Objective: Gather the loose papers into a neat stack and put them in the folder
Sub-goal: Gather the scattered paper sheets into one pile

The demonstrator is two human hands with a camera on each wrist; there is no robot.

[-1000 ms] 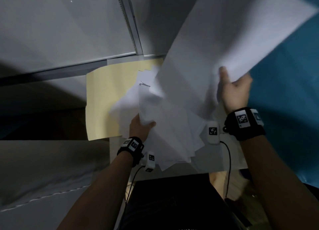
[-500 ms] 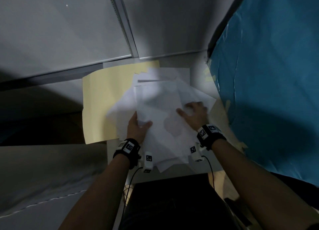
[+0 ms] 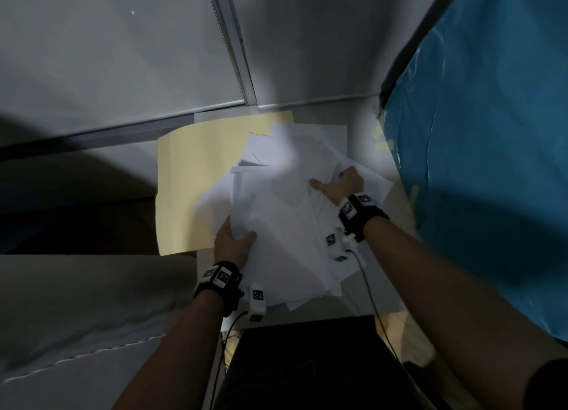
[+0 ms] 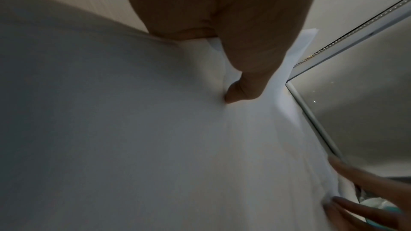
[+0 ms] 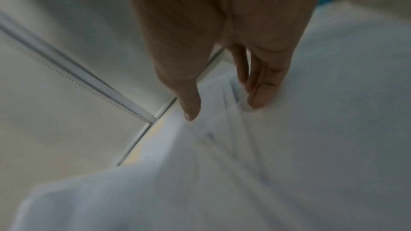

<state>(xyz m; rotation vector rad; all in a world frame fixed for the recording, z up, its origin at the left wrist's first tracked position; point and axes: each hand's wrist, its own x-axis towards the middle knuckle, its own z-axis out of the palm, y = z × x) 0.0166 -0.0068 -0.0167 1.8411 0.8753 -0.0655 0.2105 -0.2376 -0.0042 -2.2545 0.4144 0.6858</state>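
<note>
A loose pile of white papers [image 3: 285,212] lies fanned out over the right half of an open yellow folder [image 3: 190,176] on a small desk. My left hand [image 3: 242,237] grips the pile's near left edge, thumb on top, fingers hidden beneath. In the left wrist view the thumb of that left hand [image 4: 235,94] presses into the top sheet [image 4: 133,129]. My right hand [image 3: 332,182] rests on the pile's right side with the thumb spread. In the right wrist view the right hand [image 5: 222,108] has straight fingers [image 5: 260,97] touching the rumpled sheets [image 5: 244,164].
Grey partition walls with a metal strip [image 3: 233,40] close off the far side. A blue sheet [image 3: 491,163] hangs close on the right. A black object [image 3: 307,363] sits at the near edge, with cables [image 3: 368,286] trailing from the wrist cameras.
A second ago my right hand held a large sheet up in the air. That sheet now lies on the pile, and the hand has come down onto its right side. My left hand kept its grip.
</note>
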